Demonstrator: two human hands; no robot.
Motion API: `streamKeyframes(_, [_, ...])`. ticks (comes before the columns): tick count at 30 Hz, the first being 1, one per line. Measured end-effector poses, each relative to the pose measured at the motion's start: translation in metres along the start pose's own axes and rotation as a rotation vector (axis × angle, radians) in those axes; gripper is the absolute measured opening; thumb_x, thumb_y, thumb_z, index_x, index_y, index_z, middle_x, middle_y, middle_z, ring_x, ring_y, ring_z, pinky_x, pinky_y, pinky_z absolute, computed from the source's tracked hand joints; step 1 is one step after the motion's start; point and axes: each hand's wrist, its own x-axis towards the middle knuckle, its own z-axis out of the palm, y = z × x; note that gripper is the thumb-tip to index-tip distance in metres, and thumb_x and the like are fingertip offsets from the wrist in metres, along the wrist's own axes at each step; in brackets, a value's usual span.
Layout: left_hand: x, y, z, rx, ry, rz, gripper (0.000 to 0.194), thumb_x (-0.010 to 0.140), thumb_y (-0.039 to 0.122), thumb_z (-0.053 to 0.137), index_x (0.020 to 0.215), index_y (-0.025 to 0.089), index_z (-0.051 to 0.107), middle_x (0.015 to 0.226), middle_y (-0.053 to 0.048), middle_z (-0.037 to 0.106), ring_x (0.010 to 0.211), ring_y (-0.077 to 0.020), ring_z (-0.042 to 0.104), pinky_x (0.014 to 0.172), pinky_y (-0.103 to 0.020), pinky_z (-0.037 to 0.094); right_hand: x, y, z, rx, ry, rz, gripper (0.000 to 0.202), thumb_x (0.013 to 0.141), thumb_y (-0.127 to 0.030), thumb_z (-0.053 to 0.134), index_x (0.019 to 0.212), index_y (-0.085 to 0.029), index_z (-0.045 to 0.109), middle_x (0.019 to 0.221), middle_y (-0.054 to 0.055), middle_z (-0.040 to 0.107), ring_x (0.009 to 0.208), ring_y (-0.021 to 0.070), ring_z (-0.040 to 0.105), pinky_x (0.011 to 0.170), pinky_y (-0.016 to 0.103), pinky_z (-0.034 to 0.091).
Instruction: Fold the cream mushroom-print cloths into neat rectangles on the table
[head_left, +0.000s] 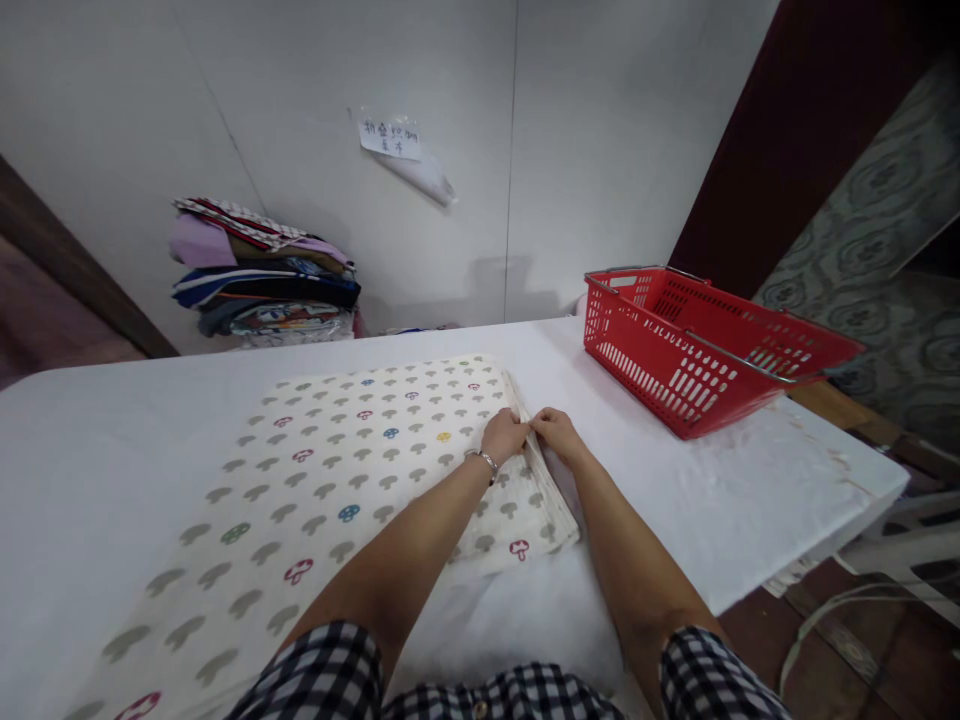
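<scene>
A cream cloth printed with mushrooms [330, 490] lies in flat layers on the white-covered table, its layered edge running down the right side. My left hand [506, 435], with a bracelet at the wrist, is closed on that right edge. Right beside it, my right hand [553, 430] pinches the same edge from the other side, and the fingertips of both hands nearly meet. The exact grip of the fingertips is small and partly hidden.
A red plastic basket [660, 370] with metal handles stands on the table [772, 500] at the right. Folded clothes [270, 270] are stacked behind the table at the left. A paper note [390, 138] is taped to the wall.
</scene>
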Motion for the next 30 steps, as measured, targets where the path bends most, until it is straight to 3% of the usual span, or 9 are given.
streamKeyframes(3, [-0.005, 0.001, -0.002, 0.012, 0.063, 0.000, 0.013, 0.076, 0.023, 0.052, 0.086, 0.018, 0.058, 0.065, -0.002, 0.066, 0.067, -0.0155, 0.064, 0.060, -0.023, 0.045, -0.001, 0.001, 0.001, 0.101, 0.006, 0.016, 0.014, 0.060, -0.031, 0.057, 0.062, -0.020, 0.050, 0.052, -0.006, 0.048, 0.048, 0.0098, 0.045, 0.048, 0.022, 0.037])
streamKeyframes(9, [-0.012, 0.003, -0.011, 0.065, 0.153, 0.010, 0.010, 0.074, 0.019, 0.052, 0.084, 0.019, 0.055, 0.087, -0.006, 0.068, 0.085, -0.0194, 0.064, 0.068, -0.026, 0.044, -0.004, -0.002, 0.001, 0.058, 0.044, 0.001, 0.012, 0.059, -0.030, 0.056, 0.061, -0.019, 0.050, 0.050, -0.006, 0.049, 0.048, 0.0099, 0.045, 0.046, 0.022, 0.037])
streamKeyframes(13, [-0.013, 0.008, -0.011, 0.098, 0.157, 0.019, 0.013, 0.071, 0.021, 0.056, 0.084, 0.019, 0.056, 0.095, -0.010, 0.067, 0.094, -0.0246, 0.062, 0.073, -0.030, 0.045, -0.006, -0.005, 0.003, 0.083, 0.024, -0.030, 0.011, 0.058, -0.030, 0.055, 0.060, -0.019, 0.050, 0.050, -0.006, 0.049, 0.047, 0.0100, 0.045, 0.045, 0.021, 0.037])
streamKeyframes(20, [-0.004, 0.010, -0.004, -0.013, 0.016, -0.047, 0.011, 0.075, 0.020, 0.053, 0.083, 0.016, 0.060, 0.062, -0.003, 0.067, 0.062, -0.0148, 0.065, 0.060, -0.023, 0.046, -0.006, -0.003, 0.003, 0.098, 0.027, -0.026, 0.010, 0.058, -0.029, 0.054, 0.060, -0.019, 0.050, 0.047, -0.006, 0.048, 0.045, 0.0099, 0.044, 0.044, 0.022, 0.036])
streamKeyframes(30, [-0.003, 0.007, 0.004, -0.155, -0.046, -0.092, 0.021, 0.084, 0.019, 0.044, 0.089, 0.014, 0.064, 0.080, -0.007, 0.072, 0.058, -0.0116, 0.064, 0.051, -0.020, 0.045, -0.005, 0.001, 0.003, 0.040, 0.053, -0.069, 0.017, 0.060, -0.035, 0.058, 0.058, -0.019, 0.052, 0.048, -0.005, 0.050, 0.048, 0.0102, 0.043, 0.047, 0.022, 0.036])
